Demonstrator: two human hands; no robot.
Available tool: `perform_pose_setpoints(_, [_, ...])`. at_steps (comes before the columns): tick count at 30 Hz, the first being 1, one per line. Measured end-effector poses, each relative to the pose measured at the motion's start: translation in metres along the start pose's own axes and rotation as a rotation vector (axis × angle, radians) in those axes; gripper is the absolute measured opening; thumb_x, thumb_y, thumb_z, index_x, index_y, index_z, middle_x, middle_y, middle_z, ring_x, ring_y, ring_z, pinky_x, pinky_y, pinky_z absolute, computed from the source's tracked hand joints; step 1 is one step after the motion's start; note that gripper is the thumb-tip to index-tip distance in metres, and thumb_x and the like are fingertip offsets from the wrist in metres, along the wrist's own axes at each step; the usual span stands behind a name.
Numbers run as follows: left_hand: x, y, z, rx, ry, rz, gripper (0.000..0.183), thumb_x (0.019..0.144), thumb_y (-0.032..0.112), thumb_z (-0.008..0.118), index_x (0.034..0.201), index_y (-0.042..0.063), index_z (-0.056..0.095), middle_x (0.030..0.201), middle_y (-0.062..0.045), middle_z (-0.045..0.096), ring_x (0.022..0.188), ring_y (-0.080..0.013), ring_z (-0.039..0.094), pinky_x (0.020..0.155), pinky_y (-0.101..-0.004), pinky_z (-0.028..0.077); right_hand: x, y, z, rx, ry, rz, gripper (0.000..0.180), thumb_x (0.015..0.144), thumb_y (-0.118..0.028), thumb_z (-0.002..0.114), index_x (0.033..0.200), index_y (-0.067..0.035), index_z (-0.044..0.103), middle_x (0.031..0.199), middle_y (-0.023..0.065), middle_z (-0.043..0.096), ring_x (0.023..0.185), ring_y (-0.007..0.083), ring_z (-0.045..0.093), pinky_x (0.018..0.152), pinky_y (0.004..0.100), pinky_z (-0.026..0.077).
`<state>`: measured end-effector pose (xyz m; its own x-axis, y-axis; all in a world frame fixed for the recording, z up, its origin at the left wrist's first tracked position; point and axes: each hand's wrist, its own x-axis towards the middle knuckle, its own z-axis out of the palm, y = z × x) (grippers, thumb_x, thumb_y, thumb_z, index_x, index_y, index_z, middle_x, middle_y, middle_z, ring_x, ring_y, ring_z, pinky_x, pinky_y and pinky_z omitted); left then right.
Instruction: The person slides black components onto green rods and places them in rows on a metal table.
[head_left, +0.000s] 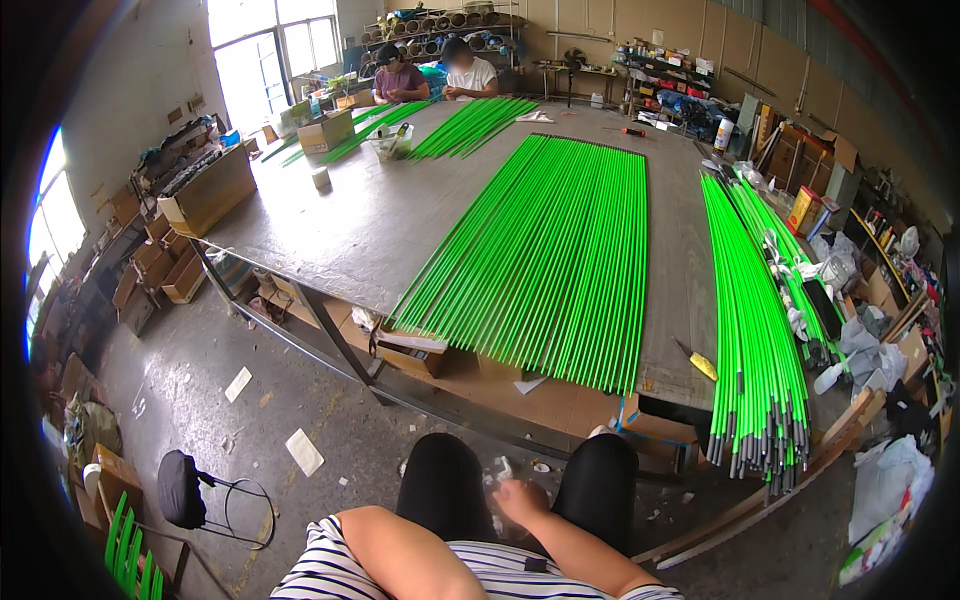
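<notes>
My right hand (521, 501) is low between my knees, over the floor, its fingers curled. Whether it holds anything cannot be made out; white scraps show just beyond it. My left forearm (409, 551) bends across my striped shirt, and the left hand is out of view. Before me, a row of bright green rods (555, 255) lies side by side on the table (352, 247), near ends overhanging its edge. To the right is a thick bundle of green rods (739, 315) with dark grey ends. A yellow-handled knife (703, 365) lies between the row and the bundle.
Two people (401, 79) sit at the far side near more green rods (480, 124). A cardboard box (326, 133), a plastic tub (392, 142) and a tape roll (321, 178) stand on the table. A black-padded stool (181, 491) is at left; wooden strips (757, 502) lie at right.
</notes>
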<state>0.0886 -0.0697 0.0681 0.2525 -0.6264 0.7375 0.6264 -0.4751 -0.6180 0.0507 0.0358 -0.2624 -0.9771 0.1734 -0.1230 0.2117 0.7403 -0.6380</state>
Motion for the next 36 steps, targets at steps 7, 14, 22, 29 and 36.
perform_pose_setpoints(7, [-0.001,0.002,-0.003,0.132,-0.005,0.041,0.035,0.089,0.010,0.040,0.119,-0.008,0.042,0.125,-0.019,0.043,0.117,-0.0273,0.039,0.100,-0.0426,0.029,0.001,-0.001,-0.002,-0.017,-0.010,0.000,0.023,0.072,-0.030,0.061,0.065,-0.009,0.056,0.066,0.0120,0.060,0.064,0.0320,0.058,0.056,0.0420,0.045])
perform_pose_setpoints(14, [0.001,-0.002,-0.005,0.227,0.023,0.097,0.035,0.088,0.012,0.042,0.118,-0.008,0.043,0.124,-0.019,0.044,0.116,-0.0289,0.040,0.099,-0.0446,0.030,0.001,0.002,0.001,0.027,0.005,-0.042,0.022,0.072,-0.029,0.061,0.065,-0.009,0.056,0.066,0.0125,0.059,0.064,0.0327,0.058,0.056,0.0418,0.045])
perform_pose_setpoints(22, [0.002,-0.007,-0.001,0.283,0.051,0.267,0.036,0.088,0.013,0.045,0.117,-0.007,0.045,0.123,-0.020,0.045,0.115,-0.0306,0.041,0.097,-0.0470,0.031,0.002,0.004,0.003,0.010,-0.013,0.002,0.023,0.073,-0.030,0.060,0.066,-0.008,0.057,0.067,0.0123,0.060,0.065,0.0329,0.058,0.057,0.0424,0.045])
perform_pose_setpoints(29, [0.011,0.002,-0.003,-0.040,0.070,0.342,0.034,0.087,0.014,0.047,0.116,-0.003,0.047,0.123,-0.016,0.046,0.116,-0.0301,0.040,0.096,-0.0488,0.031,0.002,-0.001,0.000,0.018,-0.011,-0.011,0.024,0.073,-0.030,0.060,0.064,-0.008,0.055,0.066,0.0131,0.058,0.064,0.0335,0.056,0.056,0.0427,0.043])
perform_pose_setpoints(36, [0.011,-0.011,-0.005,0.085,0.002,0.398,0.037,0.089,0.015,0.044,0.122,-0.003,0.041,0.129,-0.016,0.040,0.121,-0.0275,0.034,0.100,-0.0455,0.027,-0.001,0.003,0.001,0.057,0.040,-0.016,0.025,0.072,-0.028,0.062,0.060,-0.009,0.052,0.062,0.0124,0.057,0.060,0.0332,0.055,0.053,0.0433,0.041])
